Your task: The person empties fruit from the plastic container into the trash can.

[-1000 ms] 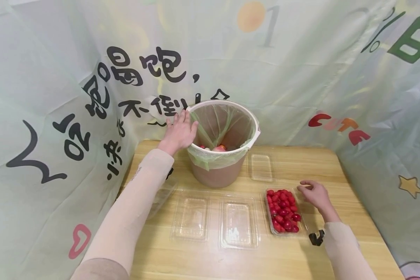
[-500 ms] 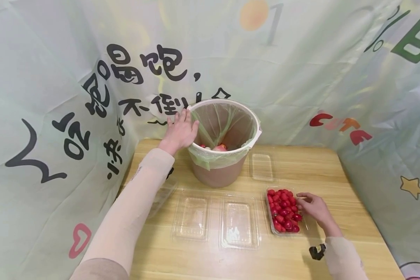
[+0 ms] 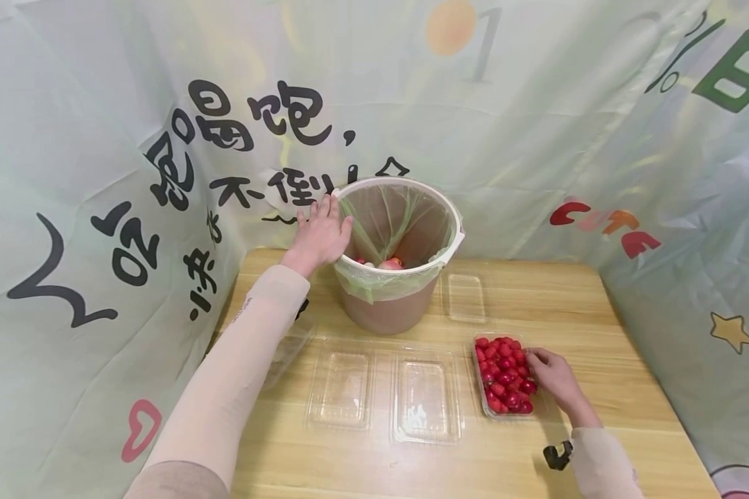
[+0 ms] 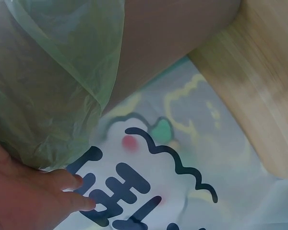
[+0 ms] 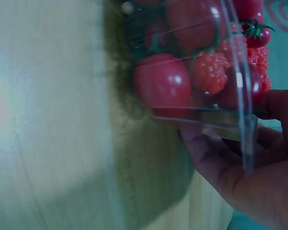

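Observation:
My left hand point(image 3: 321, 235) lies with straight fingers on the left rim of a pinkish bin point(image 3: 387, 312). A thin green bag point(image 3: 374, 281) lines the bin, and some fruit point(image 3: 392, 264) shows at its bottom. To the right, a clear plastic punnet point(image 3: 508, 417) full of raspberries point(image 5: 210, 73) and cherry tomatoes point(image 5: 163, 82) sits on the table. My right hand point(image 3: 557, 381) grips the punnet's right side, thumb over the rim and fingers against the outer wall. In the left wrist view, the bag hangs beside my left thumb and fingers.
Two clear plastic punnets or lids point(image 3: 341, 388) lie flat before the bin; a third clear piece point(image 3: 466, 298) lies behind the fruit. Another clear piece point(image 3: 287, 353) is partly behind my left arm. Printed cloth walls point(image 3: 505, 138) surround the wooden table point(image 3: 349, 464).
My right hand has come from the punnet's upper right, down and left onto its right edge, and now grips it. My left hand stays on the bin's rim.

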Motion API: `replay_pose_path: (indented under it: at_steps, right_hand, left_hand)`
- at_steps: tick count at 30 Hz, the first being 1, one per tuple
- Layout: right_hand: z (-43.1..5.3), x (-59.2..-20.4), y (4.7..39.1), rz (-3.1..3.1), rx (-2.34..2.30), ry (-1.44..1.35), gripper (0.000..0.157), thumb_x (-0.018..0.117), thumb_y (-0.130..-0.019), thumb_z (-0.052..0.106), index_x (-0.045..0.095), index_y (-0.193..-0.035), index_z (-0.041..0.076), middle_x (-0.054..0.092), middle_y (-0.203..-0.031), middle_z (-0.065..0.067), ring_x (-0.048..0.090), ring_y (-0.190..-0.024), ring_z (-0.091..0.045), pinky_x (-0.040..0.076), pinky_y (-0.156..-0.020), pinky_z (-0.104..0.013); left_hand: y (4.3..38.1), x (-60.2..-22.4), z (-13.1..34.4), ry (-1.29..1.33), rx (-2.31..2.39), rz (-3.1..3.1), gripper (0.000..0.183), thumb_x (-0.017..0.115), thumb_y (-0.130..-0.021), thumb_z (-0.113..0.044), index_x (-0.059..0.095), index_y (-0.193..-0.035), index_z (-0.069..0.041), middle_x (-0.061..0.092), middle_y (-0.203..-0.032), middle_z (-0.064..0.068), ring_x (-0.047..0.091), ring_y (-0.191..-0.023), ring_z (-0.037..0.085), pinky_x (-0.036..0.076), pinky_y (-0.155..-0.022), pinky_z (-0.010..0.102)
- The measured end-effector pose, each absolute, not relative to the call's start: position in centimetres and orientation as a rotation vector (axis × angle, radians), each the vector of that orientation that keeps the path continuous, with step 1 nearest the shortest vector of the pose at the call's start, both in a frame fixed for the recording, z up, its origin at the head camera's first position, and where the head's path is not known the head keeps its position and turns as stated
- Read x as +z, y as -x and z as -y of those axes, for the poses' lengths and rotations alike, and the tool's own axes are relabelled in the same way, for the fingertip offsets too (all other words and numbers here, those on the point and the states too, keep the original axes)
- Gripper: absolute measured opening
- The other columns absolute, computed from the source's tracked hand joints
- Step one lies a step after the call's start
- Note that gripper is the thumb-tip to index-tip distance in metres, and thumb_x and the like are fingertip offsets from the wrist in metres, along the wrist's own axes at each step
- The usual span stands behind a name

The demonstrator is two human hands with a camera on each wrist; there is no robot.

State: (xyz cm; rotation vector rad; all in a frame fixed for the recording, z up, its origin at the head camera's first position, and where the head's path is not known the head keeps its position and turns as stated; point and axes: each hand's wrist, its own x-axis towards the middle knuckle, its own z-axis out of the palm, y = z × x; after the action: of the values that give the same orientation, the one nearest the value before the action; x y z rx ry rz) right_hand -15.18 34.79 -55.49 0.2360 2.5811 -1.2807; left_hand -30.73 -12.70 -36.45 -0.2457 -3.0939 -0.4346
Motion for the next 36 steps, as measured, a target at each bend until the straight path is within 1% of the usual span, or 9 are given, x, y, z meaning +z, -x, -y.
replay_pose_path:
  at_steps: [4, 7, 9, 12, 18, 21, 25, 31, 36]
  right_hand:
    - [-34.64, -55.79, 15.05, -2.649, -1.214, -0.220, 0.055, 0.038, -0.114, 0.028, 0.050, -0.145, -0.015, 0.061, -0.135, -0.037, 0.066, -0.108, -0.025, 0.053, -0.082, -0.021]
    - [-34.55, -55.99, 15.07, -2.718, -1.167, -0.204, 0.053, 0.036, -0.114, 0.026, 0.055, -0.141, -0.015, 0.063, -0.133, -0.037, 0.065, -0.114, -0.036, 0.054, -0.088, -0.029]
    - [-34.54, -56.11, 15.11, -2.756, -1.143, -0.193, 0.051, 0.036, -0.114, 0.025, 0.058, -0.137, -0.015, 0.065, -0.129, -0.036, 0.064, -0.113, -0.039, 0.055, -0.089, -0.036]
    - [-34.55, -56.20, 15.11, -2.792, -1.119, -0.179, 0.050, 0.035, -0.113, 0.024, 0.062, -0.132, -0.014, 0.067, -0.122, -0.034, 0.064, -0.108, -0.037, 0.055, -0.088, -0.040]
    - [-34.66, -56.29, 15.08, -2.805, -1.130, -0.185, 0.045, 0.038, -0.113, 0.025, 0.067, -0.116, -0.009, 0.068, -0.098, -0.021, 0.059, -0.089, -0.023, 0.050, -0.072, -0.029]
    - [-34.65, -56.36, 14.93, -2.782, -1.178, -0.204, 0.042, 0.040, -0.113, 0.025, 0.066, -0.113, -0.008, 0.067, -0.094, -0.017, 0.058, -0.084, -0.018, 0.050, -0.067, -0.026]
    - [-34.67, -56.51, 14.75, -2.770, -1.214, -0.220, 0.042, 0.041, -0.113, 0.024, 0.066, -0.118, -0.010, 0.068, -0.096, -0.018, 0.060, -0.083, -0.013, 0.052, -0.067, -0.023]
    - [-34.76, -56.18, 14.80, -2.789, -1.214, -0.216, 0.044, 0.040, -0.113, 0.022, 0.064, -0.124, -0.013, 0.070, -0.099, -0.022, 0.060, -0.083, -0.015, 0.052, -0.066, -0.023]
    - [-34.85, -55.66, 15.01, -2.846, -1.178, -0.206, 0.046, 0.038, -0.111, 0.020, 0.065, -0.124, -0.015, 0.071, -0.103, -0.029, 0.061, -0.081, -0.016, 0.051, -0.064, -0.024]
  left_hand:
    - [30.76, -36.45, 12.65, 0.248, -0.431, 3.093, 0.075, 0.019, -0.112, -0.048, 0.007, -0.168, 0.001, 0.007, -0.177, 0.021, 0.012, -0.162, 0.050, 0.003, -0.131, 0.068]
    - [30.77, -36.42, 12.63, 0.253, -0.409, 3.095, 0.076, 0.017, -0.112, -0.049, 0.007, -0.168, 0.001, 0.007, -0.177, 0.022, 0.012, -0.161, 0.050, 0.005, -0.130, 0.069]
    - [30.78, -36.40, 12.63, 0.254, -0.388, 3.100, 0.076, 0.016, -0.112, -0.049, 0.007, -0.168, 0.002, 0.007, -0.177, 0.022, 0.012, -0.161, 0.050, 0.006, -0.130, 0.069]
    - [30.73, -36.35, 12.61, 0.253, -0.383, 3.103, 0.076, 0.015, -0.111, -0.049, 0.006, -0.168, 0.002, 0.006, -0.177, 0.022, 0.012, -0.161, 0.050, 0.006, -0.130, 0.069]
    - [30.63, -36.29, 12.62, 0.250, -0.392, 3.101, 0.076, 0.015, -0.111, -0.049, 0.006, -0.168, 0.001, 0.006, -0.177, 0.021, 0.012, -0.161, 0.050, 0.006, -0.130, 0.069]
    - [30.59, -36.28, 12.66, 0.248, -0.408, 3.094, 0.076, 0.016, -0.112, -0.049, 0.007, -0.168, 0.001, 0.007, -0.177, 0.021, 0.013, -0.162, 0.050, 0.005, -0.131, 0.068]
    - [30.61, -36.33, 12.67, 0.249, -0.419, 3.096, 0.076, 0.017, -0.112, -0.049, 0.007, -0.168, 0.001, 0.007, -0.177, 0.021, 0.012, -0.162, 0.050, 0.004, -0.130, 0.068]
    - [30.58, -36.29, 12.61, 0.256, -0.428, 3.099, 0.075, 0.019, -0.112, -0.047, 0.007, -0.167, 0.003, 0.006, -0.177, 0.022, 0.011, -0.161, 0.051, 0.003, -0.130, 0.069]
    - [30.56, -36.27, 12.58, 0.257, -0.438, 3.088, 0.074, 0.023, -0.112, -0.044, 0.009, -0.167, 0.003, 0.007, -0.177, 0.022, 0.013, -0.161, 0.052, 0.004, -0.130, 0.070]
